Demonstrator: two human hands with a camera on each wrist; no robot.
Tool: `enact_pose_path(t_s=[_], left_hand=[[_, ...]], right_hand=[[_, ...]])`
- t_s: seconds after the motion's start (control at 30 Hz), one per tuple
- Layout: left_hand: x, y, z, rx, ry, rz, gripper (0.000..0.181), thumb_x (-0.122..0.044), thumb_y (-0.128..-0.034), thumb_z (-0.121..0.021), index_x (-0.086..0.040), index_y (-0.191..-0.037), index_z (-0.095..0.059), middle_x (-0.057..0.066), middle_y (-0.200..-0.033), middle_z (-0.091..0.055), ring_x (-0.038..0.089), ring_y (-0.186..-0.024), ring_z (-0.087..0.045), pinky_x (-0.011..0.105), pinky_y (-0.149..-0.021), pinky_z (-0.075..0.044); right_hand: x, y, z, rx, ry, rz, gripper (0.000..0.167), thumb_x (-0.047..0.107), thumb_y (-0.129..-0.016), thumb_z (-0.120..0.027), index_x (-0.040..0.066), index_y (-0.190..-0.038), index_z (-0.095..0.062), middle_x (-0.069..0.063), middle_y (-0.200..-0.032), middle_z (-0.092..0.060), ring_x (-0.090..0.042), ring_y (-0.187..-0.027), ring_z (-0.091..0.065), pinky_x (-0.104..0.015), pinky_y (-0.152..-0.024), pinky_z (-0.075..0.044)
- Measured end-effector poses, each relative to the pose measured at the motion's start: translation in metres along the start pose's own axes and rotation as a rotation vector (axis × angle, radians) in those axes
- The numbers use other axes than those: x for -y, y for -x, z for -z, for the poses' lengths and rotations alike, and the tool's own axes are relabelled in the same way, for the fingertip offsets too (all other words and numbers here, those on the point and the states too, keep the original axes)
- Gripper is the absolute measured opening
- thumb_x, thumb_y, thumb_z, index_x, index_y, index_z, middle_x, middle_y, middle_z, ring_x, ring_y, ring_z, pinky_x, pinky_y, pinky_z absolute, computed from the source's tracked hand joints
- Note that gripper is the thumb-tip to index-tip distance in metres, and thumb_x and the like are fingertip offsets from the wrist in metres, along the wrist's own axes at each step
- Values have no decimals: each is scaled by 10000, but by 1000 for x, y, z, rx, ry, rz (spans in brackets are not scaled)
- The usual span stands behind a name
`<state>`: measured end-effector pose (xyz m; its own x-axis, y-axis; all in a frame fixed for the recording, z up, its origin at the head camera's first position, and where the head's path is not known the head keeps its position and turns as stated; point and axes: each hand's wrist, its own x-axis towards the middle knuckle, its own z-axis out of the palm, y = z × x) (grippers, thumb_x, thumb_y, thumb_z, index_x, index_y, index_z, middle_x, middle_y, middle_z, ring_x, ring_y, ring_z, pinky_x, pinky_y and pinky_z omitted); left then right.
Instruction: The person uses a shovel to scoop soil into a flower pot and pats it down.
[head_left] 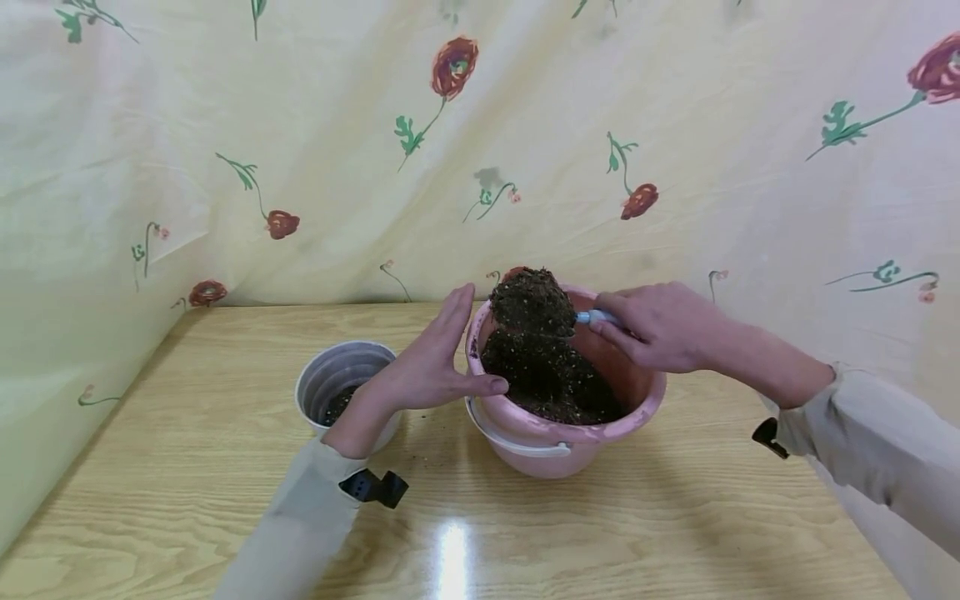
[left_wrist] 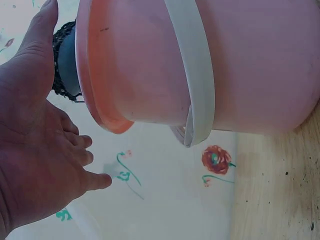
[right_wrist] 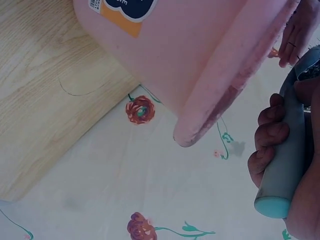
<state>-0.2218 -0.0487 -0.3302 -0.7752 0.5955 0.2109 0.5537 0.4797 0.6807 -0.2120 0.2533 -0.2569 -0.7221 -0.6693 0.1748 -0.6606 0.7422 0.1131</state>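
Observation:
A trowel (right_wrist: 284,172) with a grey handle is gripped in my right hand (head_left: 667,327), fingers curled round it. Dark soil (head_left: 532,302) is heaped on its blade, held above the mouth of a pink bucket (head_left: 551,468). More dark soil (head_left: 551,379) lies inside that bucket. My left hand (head_left: 426,367) is at the bucket's left rim, fingers extended and thumb spread; whether the thumb touches the rim I cannot tell. In the left wrist view, nothing lies in its palm. The blade's underside shows there as a grey curve edged with soil.
Left of the bucket stands a grey-white pot (head_left: 315,367) with a little soil at its bottom, partly behind my left wrist. Soil crumbs dot the wooden table (head_left: 187,467). A flowered cloth (head_left: 337,150) hangs behind. The bucket's white carrying handle (left_wrist: 195,65) hangs down its side.

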Motion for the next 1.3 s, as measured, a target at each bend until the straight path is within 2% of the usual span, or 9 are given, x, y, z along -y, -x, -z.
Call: enact_pose_path(t_s=[0.27,0.43,0.63,0.9,1.0,1.13,1.3], left_hand=[[3,2,3,-12,-4,2,1222,-506,-767,-771,-263,-1522,160,-2,-1600,149,224,-1467,43,517,-1148,-146],[4,4,5,-3,-7,25,1235,-519,-757,-773,-269,-1519,166,-4,-1599,153,210,-1466,48,496,-1152,-141],[5,6,8,-6,-20,33,1229,-518,-762,-770,-268,-1520,165,-1,-1600,146,203,-1466,52,495,-1153,-144],[8,11,8,-5,-30,31,1233,-499,-762,-778,-233,-1528,151,29,-1601,142,223,-1466,39,490,-1158,-132],[9,13,8,-8,-31,30,1230,-494,-765,-777,-226,-1529,150,41,-1602,138,238,-1466,29,490,-1157,-133],[12,15,9,-23,-33,21,1237,-489,-760,-783,-219,-1531,146,45,-1604,128,255,-1466,9,493,-1154,-145],[17,18,10,-43,-34,22,1239,-484,-755,-791,-229,-1530,142,36,-1605,120,263,-1465,-13,503,-1146,-179]], right_hand=[[2,-2,10,24,-5,9,226,258,-1002,-492,184,-788,-498,100,-594,-400,-56,-505,-390,-258,-476,-336],[3,-3,14,18,6,12,229,266,-1002,-492,187,-787,-484,99,-601,-390,-55,-509,-376,-255,-465,-311],[7,-5,16,49,-1,1,226,285,-1014,-463,190,-811,-493,98,-614,-410,-60,-525,-401,-263,-485,-341],[11,-11,13,43,8,6,203,307,-1008,-471,152,-931,-578,94,-648,-500,-71,-577,-497,-312,-558,-449],[12,-14,13,26,13,30,244,289,-999,-487,108,-1075,-630,72,-679,-555,-78,-586,-527,-324,-558,-466],[14,-18,13,14,27,57,383,281,-995,-489,107,-1325,-571,45,-732,-616,-87,-605,-562,-331,-561,-477],[17,-22,14,12,33,81,404,265,-995,-485,113,-1366,-543,12,-810,-666,-99,-628,-582,-343,-577,-485]])
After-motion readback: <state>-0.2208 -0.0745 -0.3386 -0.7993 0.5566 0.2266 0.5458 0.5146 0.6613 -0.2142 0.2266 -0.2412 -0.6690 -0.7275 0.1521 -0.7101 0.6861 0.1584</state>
